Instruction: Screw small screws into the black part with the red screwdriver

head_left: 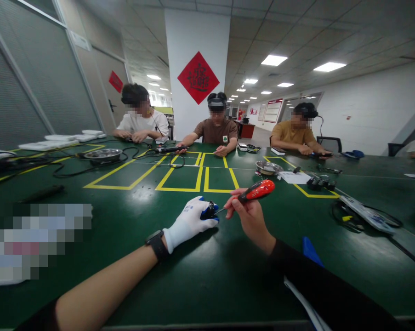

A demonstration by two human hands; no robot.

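Note:
My left hand (192, 217), in a white glove with blue fingertips, is closed around a small black part (211, 208) with a knob-like top; most of its body is hidden by the fingers. My bare right hand (249, 214) grips a screwdriver (257, 191) with a red and black handle. Its thin metal shaft slants down to the left, and the tip reaches the side of the black part. Whether the tip sits in a screw, I cannot tell. Both hands are just above the green table (159, 294).
Metal bowls stand at the left (103, 155) and right (267, 167). Black parts (321, 184) lie near a white paper (293, 177). A power strip (367, 214) with cables is at right. Yellow tape (178, 189) marks the table. Three people sit across it.

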